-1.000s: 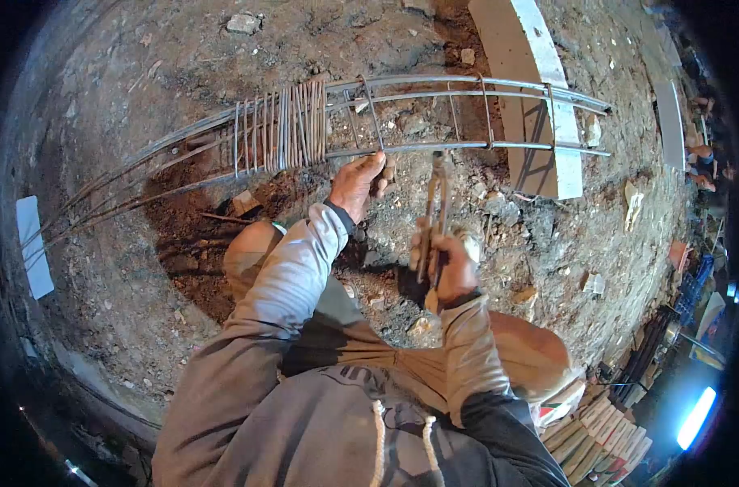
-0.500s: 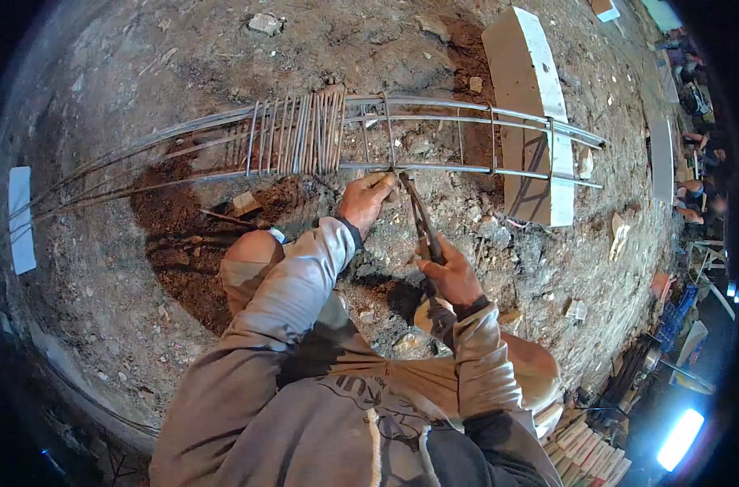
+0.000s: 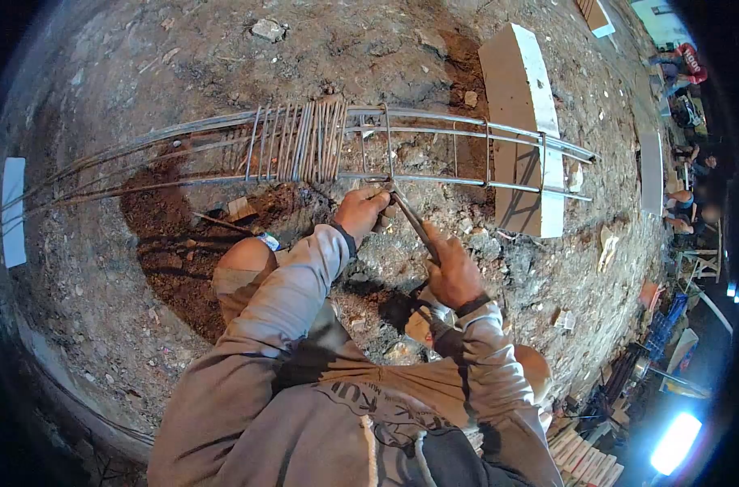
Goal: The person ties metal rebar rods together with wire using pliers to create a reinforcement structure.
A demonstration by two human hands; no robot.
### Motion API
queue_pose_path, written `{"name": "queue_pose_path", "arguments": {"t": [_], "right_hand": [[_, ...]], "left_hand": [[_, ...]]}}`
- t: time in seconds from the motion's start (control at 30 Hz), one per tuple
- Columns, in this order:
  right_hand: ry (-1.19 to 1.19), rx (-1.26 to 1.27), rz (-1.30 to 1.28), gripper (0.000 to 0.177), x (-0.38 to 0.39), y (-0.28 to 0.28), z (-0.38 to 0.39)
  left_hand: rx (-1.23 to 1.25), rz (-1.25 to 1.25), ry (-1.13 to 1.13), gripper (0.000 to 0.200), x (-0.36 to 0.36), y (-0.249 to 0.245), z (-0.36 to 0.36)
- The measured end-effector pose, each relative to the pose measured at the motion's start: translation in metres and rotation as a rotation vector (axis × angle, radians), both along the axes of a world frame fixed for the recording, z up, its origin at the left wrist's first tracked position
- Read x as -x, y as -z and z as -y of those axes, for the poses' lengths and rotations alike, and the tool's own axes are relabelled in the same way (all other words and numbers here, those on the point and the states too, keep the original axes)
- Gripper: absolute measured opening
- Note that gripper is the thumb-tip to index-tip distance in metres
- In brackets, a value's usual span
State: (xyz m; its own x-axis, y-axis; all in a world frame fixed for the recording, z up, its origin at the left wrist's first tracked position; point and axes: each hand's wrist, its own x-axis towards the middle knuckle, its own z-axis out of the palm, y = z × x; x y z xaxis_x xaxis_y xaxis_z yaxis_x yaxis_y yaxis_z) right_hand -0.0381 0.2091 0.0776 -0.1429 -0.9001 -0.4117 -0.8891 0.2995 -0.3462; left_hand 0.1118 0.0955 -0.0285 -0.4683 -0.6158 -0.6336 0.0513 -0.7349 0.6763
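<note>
Dirt floor (image 3: 142, 325), rubble all over. Rebar cage (image 3: 434, 118) lay across it on its side, far end resting on a white block (image 3: 525, 114). Stirrups bunched tight (image 3: 304, 152) left of centre, the rest spaced out to the right. Change over the last second: the pincers (image 3: 414, 223) went from upright and well clear of the steel to tilted in, nose now at the near bar (image 3: 483, 183) right where one stirrup (image 3: 388, 146) crossed it. So the tool had gone from carried to engaged at that joint. View also dropped in a bit closer. Right hand (image 3: 454, 272) was wrapped closed round the pincer handles, near knee level. Whether the pincer jaws had bitten yet was too small to tell. Left hand (image 3: 361, 209) sat at the same crossing, fingers curled narrow on the near bar, touching the pincer nose. Any tie wire under the fingers couldn't be made out.
</note>
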Motion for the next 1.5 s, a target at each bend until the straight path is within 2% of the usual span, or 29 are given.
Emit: {"name": "queue_pose_path", "arguments": {"t": [0.03, 0.1, 0.13, 0.17, 0.23, 0.27, 0.3, 0.37, 0.43, 0.5, 0.53, 0.57, 0.63, 0.7, 0.77, 0.8, 0.83, 0.87, 0.9, 0.93, 1.0, 1.07, 1.1, 1.17, 1.2, 1.23, 1.3, 1.37, 1.5], "right_hand": [[0.002, 0.0, -0.001, 0.054, -0.004, 0.005, -0.002], [0.103, 0.008, 0.121, 0.038, -0.006, 0.018, -0.007], [0.122, -0.059, 0.202, 0.027, -0.001, 0.045, -0.017], [0.125, -0.058, 0.2, 0.027, -0.001, 0.046, -0.02], [0.834, -0.499, 1.576, 0.03, -0.008, 0.049, -0.021], [0.874, -0.507, 1.781, 0.033, -0.014, 0.049, -0.025], [0.876, -0.505, 1.778, 0.033, -0.013, 0.052, -0.028], [0.777, -0.504, 1.8, 0.034, -0.013, 0.055, -0.029], [0.809, -0.573, 1.765, 0.031, -0.006, 0.042, -0.02], [0.646, -0.531, 1.142, 0.03, -0.004, 0.027, -0.008], [0.451, -0.293, 0.673, 0.032, -0.007, 0.036, -0.015], [0.455, -0.293, 0.672, 0.032, -0.017, 0.042, -0.022], [0.276, 0.243, -0.264, 0.042, -0.042, 0.05, -0.031], [0.344, 0.157, -0.289, 0.048, -0.051, 0.048, -0.027], [0.327, 0.125, -0.127, 0.038, -0.046, 0.068, -0.036], [0.34, -0.141, -0.061, 0.03, -0.039, 0.062, -0.027], [0.34, -0.144, -0.062, 0.03, -0.026, 0.055, -0.022], [0.564, -0.356, 0.674, 0.029, -0.01, 0.048, -0.02], [0.748, -0.548, 1.421, 0.029, 0.004, 0.043, -0.019], [0.734, -0.606, 1.587, 0.034, 0.013, 0.047, -0.02], [0.658, -0.634, 1.527, 0.035, 0.02, 0.057, -0.02], [0.628, -0.677, 1.376, 0.038, 0.019, 0.061, -0.017], [0.628, -0.678, 1.375, 0.038, 0.017, 0.06, -0.015], [0.289, -0.246, 0.46, 0.043, 0.009, 0.052, -0.013], [0.382, -0.338, 0.196, 0.049, 0.0, 0.039, -0.008], [0.386, -0.339, 0.196, 0.049, -0.007, 0.046, -0.013], [0.316, 0.102, -0.405, 0.055, -0.024, 0.065, -0.029], [0.346, 0.105, -0.446, 0.058, -0.032, 0.07, -0.029], [0.433, 0.033, -0.399, 0.041, -0.031, 0.075, -0.019]], "left_hand": [[0.0, -0.001, 0.002, 0.021, 0.0, 0.0, 0.0], [-0.045, -0.064, -0.074, 0.023, 0.002, 0.0, -0.001], [-0.065, -0.062, -0.038, 0.036, -0.003, -0.001, -0.002], [-0.064, -0.065, -0.036, 0.036, -0.001, -0.002, -0.004], [0.113, 0.082, 0.074, 0.055, 0.003, -0.003, -0.005], [0.056, -0.003, 0.211, 0.069, 0.004, -0.005, 0.0], [-0.122, -0.129, 0.067, 0.063, 0.014, -0.022, -0.008], [-0.33, -0.334, -0.084, 0.052, 0.035, -0.011, -0.016], [-0.386, -0.46, -0.172, 0.043, 0.047, -0.004, -0.019], [-0.435, -0.595, -0.259, 0.035, 0.055, 0.0, -0.017], [-0.369, -0.537, -0.267, 0.029, 0.057, 0.006, -0.02], [-0.307, -0.474, -0.274, 0.024, 0.059, 0.014, -0.023], [-0.317, -0.488, -0.286, 0.024, 0.067, 0.019, -0.028], [-0.299, -0.281, -0.377, 0.03, 0.069, 0.002, -0.028], [-0.217, -0.242, -0.341, 0.034, 0.062, -0.008, -0.03], [-0.155, -0.194, -0.293, 0.035, 0.059, -0.006, -0.03], [-0.095, -0.148, -0.245, 0.036, 0.056, -0.002, -0.03], [0.081, 0.03, -0.132, 0.046, 0.055, 0.044, -0.035], [0.181, 0.078, -0.101, 0.051, 0.043, 0.01, -0.028], [0.149, 0.027, -0.131, 0.048, 0.043, 0.029, -0.026], [0.107, -0.018, -0.167, 0.045, 0.042, 0.022, -0.024], [-0.333, -0.34, -0.138, 0.038, 0.045, 0.006, -0.023], [-0.334, -0.341, -0.139, 0.038, 0.047, 0.007, -0.023], [-0.377, -0.415, -0.272, 0.041, 0.055, 0.009, -0.025], [-0.366, -0.309, -0.308, 0.044, 0.06, 0.003, -0.027], [-0.368, -0.309, -0.304, 0.044, 0.066, 0.003, -0.029], [-0.316, -0.224, -0.393, 0.046, 0.078, 0.008, -0.033], [-0.32, -0.232, -0.413, 0.044, 0.084, 0.015, -0.034], [-0.393, -0.163, -0.439, 0.04, 0.082, 0.004, -0.028]]}}
